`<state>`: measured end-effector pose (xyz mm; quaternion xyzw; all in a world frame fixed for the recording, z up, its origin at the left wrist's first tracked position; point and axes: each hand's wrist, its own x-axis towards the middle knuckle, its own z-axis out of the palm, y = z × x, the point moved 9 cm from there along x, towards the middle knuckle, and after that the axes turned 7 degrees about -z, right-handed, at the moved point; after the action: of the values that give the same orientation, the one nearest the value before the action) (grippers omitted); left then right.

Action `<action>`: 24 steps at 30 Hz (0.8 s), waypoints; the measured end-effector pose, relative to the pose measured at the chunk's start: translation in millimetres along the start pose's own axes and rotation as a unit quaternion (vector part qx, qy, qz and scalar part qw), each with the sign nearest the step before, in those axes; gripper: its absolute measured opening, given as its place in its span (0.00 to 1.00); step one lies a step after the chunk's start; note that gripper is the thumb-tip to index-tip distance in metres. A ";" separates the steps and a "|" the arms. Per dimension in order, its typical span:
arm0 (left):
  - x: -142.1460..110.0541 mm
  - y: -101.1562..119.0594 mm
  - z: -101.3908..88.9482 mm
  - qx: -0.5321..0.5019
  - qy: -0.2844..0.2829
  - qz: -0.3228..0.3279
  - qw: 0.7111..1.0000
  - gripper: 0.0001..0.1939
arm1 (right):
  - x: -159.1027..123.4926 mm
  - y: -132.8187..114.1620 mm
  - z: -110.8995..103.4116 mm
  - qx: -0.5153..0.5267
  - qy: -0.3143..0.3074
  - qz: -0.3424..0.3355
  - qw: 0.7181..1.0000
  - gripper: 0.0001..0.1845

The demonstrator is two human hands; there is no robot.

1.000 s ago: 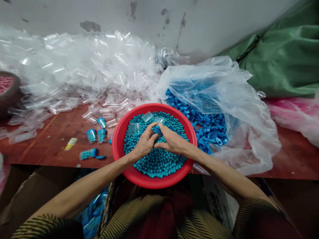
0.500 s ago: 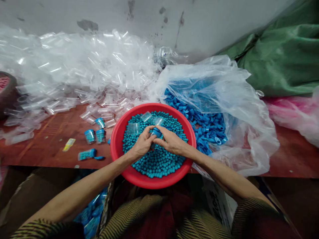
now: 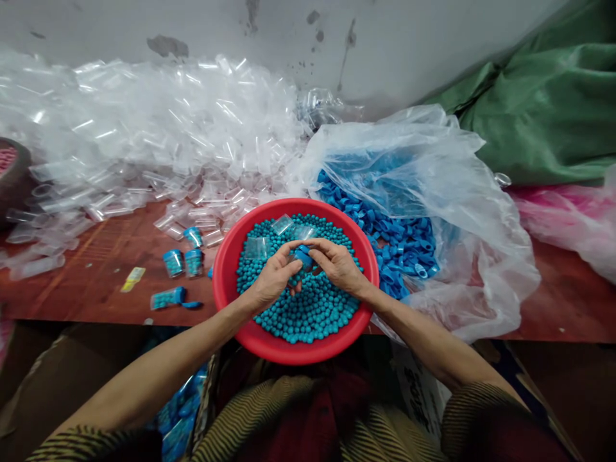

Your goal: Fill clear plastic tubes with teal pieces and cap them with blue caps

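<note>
Above the red basin [image 3: 222, 282], my left hand [image 3: 272, 280] is closed round a small clear container with a blue cap [image 3: 303, 254]. My right hand [image 3: 342, 268] curls over the same cap, its index finger across the top and its thumb near the side. Fingers hide much of the container, so how firmly the cap sits cannot be seen. Turquoise beads [image 3: 308, 324] fill the basin beneath both hands. On the beads behind them lie a few clear tubes [image 3: 258, 248].
Left of the basin stand filled, capped containers [image 3: 173, 263]; another lies on its side [image 3: 168, 298] with its lid open. Clear tubes [image 3: 192, 135] are heaped along the wall. Blue caps [image 3: 404, 247] spill from a plastic bag [image 3: 481, 224] at right. A yellow label [image 3: 133, 279] lies on the red table [image 3: 96, 256].
My right hand's fingers have shifted on the cap, with the index finger now arched over the top and the thumb drawn back. My left hand keeps its hold on the container.
</note>
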<state>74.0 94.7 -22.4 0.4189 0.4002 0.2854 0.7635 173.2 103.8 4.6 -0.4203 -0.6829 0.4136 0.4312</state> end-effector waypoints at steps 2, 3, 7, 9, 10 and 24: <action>0.3 1.4 -3.0 0.019 0.029 0.007 0.999 0.28 | 0.3 2.1 -1.5 -0.022 0.008 0.002 1.000 0.16; 0.4 2.0 -3.5 0.027 0.038 0.010 0.999 0.28 | 0.6 2.8 -1.9 -0.034 0.010 0.001 0.999 0.16; 2.4 0.0 -5.7 0.056 0.068 0.017 0.996 0.25 | 0.6 -2.9 1.1 -0.112 0.002 -0.027 0.993 0.15; 4.0 -2.3 -9.7 0.061 0.091 0.018 0.994 0.21 | -1.5 -10.4 9.5 -0.186 -0.032 -0.053 0.981 0.17; 4.6 -2.5 -11.6 0.060 0.100 0.023 0.993 0.19 | -3.1 -12.8 15.4 -0.225 -0.057 -0.058 0.971 0.21; 0.7 4.6 -4.8 0.038 0.088 0.064 0.993 0.19 | -11.8 -13.8 29.1 -0.312 -0.075 -0.026 0.947 0.40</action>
<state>69.8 99.4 -20.3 0.4450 0.4491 0.3541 0.6891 146.2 82.8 6.2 -0.4839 -0.8186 0.1989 0.2370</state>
